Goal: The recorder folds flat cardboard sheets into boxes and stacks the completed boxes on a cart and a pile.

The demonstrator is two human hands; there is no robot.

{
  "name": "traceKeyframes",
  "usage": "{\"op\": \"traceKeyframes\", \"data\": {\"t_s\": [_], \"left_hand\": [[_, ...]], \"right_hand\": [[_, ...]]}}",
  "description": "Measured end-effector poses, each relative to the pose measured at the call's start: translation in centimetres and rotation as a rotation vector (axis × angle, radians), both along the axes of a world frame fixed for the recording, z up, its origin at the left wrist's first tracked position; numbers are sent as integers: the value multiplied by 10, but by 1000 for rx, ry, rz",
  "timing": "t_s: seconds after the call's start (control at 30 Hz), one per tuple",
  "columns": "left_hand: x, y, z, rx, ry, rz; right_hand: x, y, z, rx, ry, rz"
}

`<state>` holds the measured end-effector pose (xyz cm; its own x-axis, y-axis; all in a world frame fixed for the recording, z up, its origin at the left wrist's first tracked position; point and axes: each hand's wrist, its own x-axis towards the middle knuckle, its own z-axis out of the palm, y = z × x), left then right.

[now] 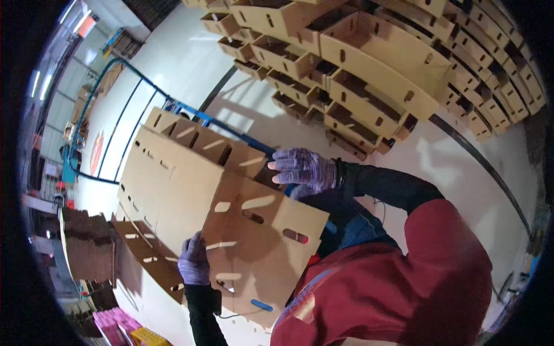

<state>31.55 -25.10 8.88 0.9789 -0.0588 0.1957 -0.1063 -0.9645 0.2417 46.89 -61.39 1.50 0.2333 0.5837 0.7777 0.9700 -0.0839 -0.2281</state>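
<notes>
In front of me is a brown cardboard box blank (254, 230), creased and partly folded, with oblong slots and hand holes cut through it. Its near panel tilts up toward my body. My left hand (194, 260), in a purple-grey knit glove, closes on the panel's left edge near a crease. My right hand (306, 169), gloved alike with some fingertips bare, is at the blank's far right side, fingers stretched out and apart. Whether those fingers touch the cardboard I cannot tell. Under the blank lies a pale flat cardboard stack (173, 179).
Beyond, a blue tubular cart frame (118, 115) stands on the pale floor. Tall stacks of folded cardboard trays (369, 63) fill the far right. More flat cardboard (89, 245) is piled at the left, with pink stacked items (112, 326) at lower left. A dark strip (485, 161) crosses the floor.
</notes>
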Motion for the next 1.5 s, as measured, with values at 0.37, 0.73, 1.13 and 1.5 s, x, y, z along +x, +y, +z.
{"op": "traceKeyframes", "data": {"t_s": [0.37,0.73,1.13,1.5], "left_hand": [[-4,-4,11,40,103,80],[14,12,9,-162,262,-96],[-64,115,39,-508,77,414],[-142,56,-74,-1030,-918,851]], "right_hand": [[-1,7,-50,-193,42,93],[39,71,68,119,-46,11],[84,158,84,-246,609,-27],[57,160,71,-140,567,-122]]}}
